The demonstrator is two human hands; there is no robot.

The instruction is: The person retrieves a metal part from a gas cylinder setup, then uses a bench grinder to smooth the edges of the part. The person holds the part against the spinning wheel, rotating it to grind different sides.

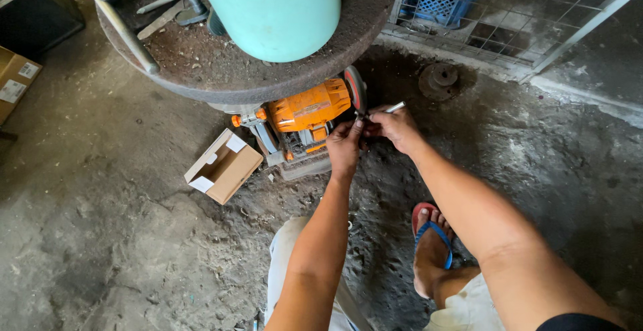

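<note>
Both hands at the orange bench grinder (309, 108) on the floor: left hand (345, 147) and right hand (395, 128) pinch a thin metal piece (394, 108) against the wheel (356, 88); grinding looks underway, though contact is hard to see.

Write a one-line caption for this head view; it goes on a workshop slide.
Both hands, left and right, hold a thin metal piece at an orange bench grinder's wheel.
</note>
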